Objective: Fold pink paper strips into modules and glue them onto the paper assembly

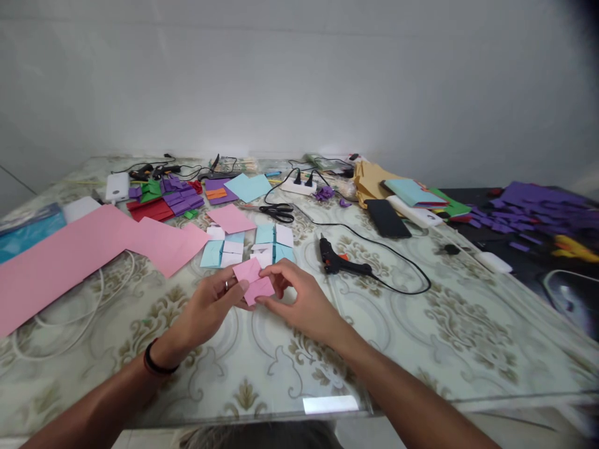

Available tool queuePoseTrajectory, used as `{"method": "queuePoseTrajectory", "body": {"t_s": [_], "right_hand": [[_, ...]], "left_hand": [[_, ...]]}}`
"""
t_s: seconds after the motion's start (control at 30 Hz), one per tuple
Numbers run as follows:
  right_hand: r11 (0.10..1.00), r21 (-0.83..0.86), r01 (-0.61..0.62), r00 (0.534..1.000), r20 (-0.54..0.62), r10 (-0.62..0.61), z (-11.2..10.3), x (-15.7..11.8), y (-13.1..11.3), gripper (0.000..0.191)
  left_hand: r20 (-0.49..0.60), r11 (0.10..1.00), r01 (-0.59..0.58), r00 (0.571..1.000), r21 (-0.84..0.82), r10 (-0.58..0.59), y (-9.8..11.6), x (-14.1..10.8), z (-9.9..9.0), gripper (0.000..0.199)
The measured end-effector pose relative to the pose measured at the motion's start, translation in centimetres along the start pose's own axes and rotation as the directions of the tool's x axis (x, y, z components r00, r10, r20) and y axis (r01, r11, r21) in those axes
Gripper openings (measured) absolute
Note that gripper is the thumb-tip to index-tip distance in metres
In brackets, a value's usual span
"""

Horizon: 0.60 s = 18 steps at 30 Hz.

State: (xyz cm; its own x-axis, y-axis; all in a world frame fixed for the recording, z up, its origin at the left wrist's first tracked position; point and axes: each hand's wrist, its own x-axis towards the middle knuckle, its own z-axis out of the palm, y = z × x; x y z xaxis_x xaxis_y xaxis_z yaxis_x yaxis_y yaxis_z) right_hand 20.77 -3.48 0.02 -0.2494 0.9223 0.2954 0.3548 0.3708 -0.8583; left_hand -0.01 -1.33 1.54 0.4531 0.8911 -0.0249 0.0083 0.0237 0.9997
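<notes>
Between my two hands, above the patterned tabletop, is a small folded pink paper with a crease across its middle. My left hand, with a ring and a dark wristband, holds its left side, thumb on top and fingers partly hidden underneath. The fingers of my right hand pinch its right edge. Just beyond it lie two folded blue-and-white paper pieces, the left one and the right one. A square pink sheet lies behind the left piece.
A black glue gun with a trailing cord lies to the right. Black-handled scissors and a white power strip are farther back. Long pink paper covers the left side. A black phone rests by coloured papers.
</notes>
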Motion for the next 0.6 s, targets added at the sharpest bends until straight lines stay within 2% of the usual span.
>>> {"method": "queuePoseTrajectory", "body": {"t_s": [0.13, 0.23, 0.43, 0.6], "right_hand": [[0.998, -0.053, 0.038, 0.999, -0.014, -0.039, -0.03, 0.06, 0.16, 0.023], [0.997, -0.035, 0.069, 0.998, 0.001, -0.069, -0.08, 0.06, 0.13, 0.022], [0.995, -0.018, 0.103, 0.994, 0.046, -0.102, -0.08, 0.02, 0.03, 0.023], [0.996, -0.018, 0.085, 0.992, 0.094, -0.083, -0.19, 0.04, 0.08, 0.025]], "left_hand": [[-0.035, 0.995, 0.052, 0.998, -0.085, -0.055, -0.54, 0.05, -0.02, 0.048], [-0.04, 0.993, 0.051, 0.998, -0.11, -0.056, -0.67, 0.04, -0.03, 0.064], [-0.041, 0.998, 0.055, 0.998, -0.011, -0.056, -0.86, -0.01, -0.27, 0.051], [-0.034, 0.996, 0.072, 0.997, 0.047, -0.07, -1.01, -0.11, -0.58, 0.051]]}}
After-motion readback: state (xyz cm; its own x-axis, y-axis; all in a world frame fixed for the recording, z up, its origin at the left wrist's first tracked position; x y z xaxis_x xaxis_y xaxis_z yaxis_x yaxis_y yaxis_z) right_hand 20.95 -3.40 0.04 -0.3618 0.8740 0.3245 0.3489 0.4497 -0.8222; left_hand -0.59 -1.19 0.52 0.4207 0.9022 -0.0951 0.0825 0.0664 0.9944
